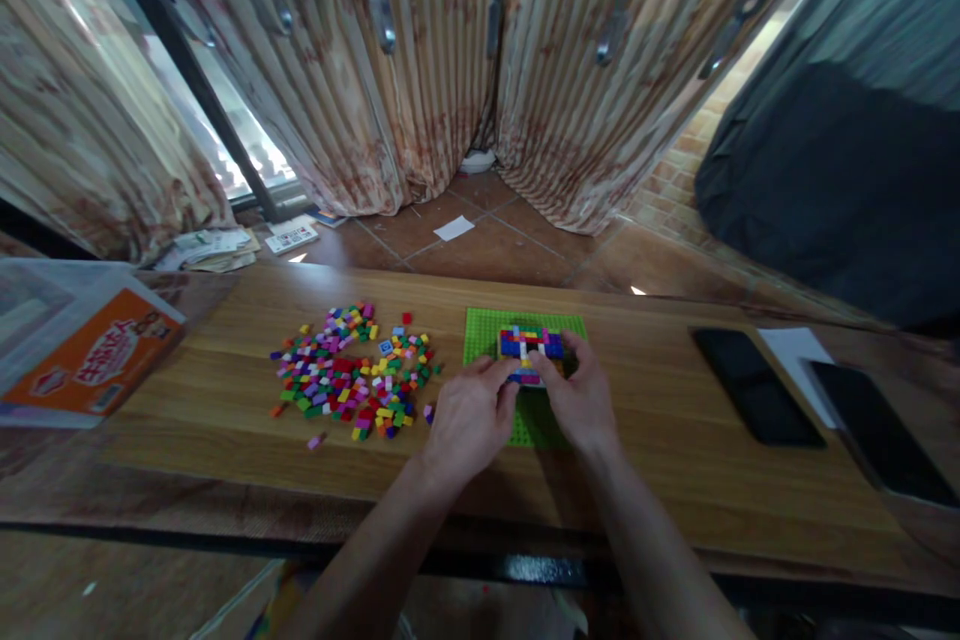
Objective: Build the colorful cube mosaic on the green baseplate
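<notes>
A green baseplate [487, 328] lies on the wooden table [660, 420] in front of me. On it stands a small build of blue, red, yellow and white bricks [531, 344]. My left hand [469, 420] pinches at the build's near left side. My right hand [577, 398] holds its near right side, fingers curled around the bricks. The lower half of the baseplate is hidden under both hands. A heap of loose coloured bricks [352, 375] lies just left of my left hand.
An orange printed box [90, 350] in clear wrap sits at the table's left end. Two black phones [756, 385] [881, 430] and a white sheet [799, 350] lie at the right. Beyond the table are a tiled floor, curtains and scattered papers [214, 248].
</notes>
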A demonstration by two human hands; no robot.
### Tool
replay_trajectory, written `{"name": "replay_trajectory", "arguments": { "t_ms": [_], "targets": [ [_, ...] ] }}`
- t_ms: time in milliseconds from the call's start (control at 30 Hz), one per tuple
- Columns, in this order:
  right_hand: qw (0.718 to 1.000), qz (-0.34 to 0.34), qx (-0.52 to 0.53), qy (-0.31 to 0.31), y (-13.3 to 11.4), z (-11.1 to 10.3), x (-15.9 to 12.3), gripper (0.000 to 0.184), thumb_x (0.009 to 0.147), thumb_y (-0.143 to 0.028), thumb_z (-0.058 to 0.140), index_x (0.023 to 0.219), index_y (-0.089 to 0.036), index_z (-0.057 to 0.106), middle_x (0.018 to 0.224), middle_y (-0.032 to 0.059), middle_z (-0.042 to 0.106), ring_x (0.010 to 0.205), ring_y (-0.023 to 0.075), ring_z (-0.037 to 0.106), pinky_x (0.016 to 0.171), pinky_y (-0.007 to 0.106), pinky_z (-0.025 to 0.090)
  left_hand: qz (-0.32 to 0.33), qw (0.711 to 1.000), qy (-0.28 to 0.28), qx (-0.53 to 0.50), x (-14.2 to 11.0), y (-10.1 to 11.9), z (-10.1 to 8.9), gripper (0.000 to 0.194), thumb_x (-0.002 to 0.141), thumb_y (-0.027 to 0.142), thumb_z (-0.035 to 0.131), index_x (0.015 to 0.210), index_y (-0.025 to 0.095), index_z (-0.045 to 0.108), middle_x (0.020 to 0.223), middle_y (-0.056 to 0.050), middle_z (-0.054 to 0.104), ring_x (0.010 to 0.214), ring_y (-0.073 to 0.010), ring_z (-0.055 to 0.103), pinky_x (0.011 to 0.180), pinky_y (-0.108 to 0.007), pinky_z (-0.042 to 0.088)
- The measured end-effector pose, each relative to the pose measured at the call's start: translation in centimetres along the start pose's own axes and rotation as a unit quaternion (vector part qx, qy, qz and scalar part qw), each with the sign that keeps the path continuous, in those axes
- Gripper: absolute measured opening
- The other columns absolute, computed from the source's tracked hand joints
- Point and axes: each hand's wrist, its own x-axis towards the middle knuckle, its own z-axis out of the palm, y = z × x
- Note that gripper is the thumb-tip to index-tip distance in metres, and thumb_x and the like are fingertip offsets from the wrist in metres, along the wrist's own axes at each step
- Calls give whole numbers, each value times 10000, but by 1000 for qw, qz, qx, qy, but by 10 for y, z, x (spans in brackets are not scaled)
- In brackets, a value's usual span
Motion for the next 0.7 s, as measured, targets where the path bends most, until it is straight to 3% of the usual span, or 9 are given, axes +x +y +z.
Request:
{"name": "replay_trajectory", "arguments": {
  "t_ms": [333,533,700],
  "targets": [
    [999,21,46,-9,-6,1,-1,638,732,-525,683,1223,-122,627,1177,191,693,1081,314,642,982,519,451,6,1000,-5,12,-2,-1,2,309,940,224,491,1202,248,652,991,-54,696,880,-201,665,791,-315,526],
    [991,38,123,-42,0,-6,1,545,780,-598,633,1121,-174,663,1074,115,734,976,268,679,890,449,513,2,1000,13,-17,-1,-2,-1,293,924,222,518,1175,229,671,1018,-58,711,896,-201,674,816,-321,532],
    [971,121,203,25,3,-18,7,483,770,-622,626,940,-174,688,937,89,748,888,234,682,780,362,520,-34,996,65,-49,3,-18,-21,295,900,182,539,1151,177,693,998,-80,724,855,-188,674,829,-313,528]
  ]
}}
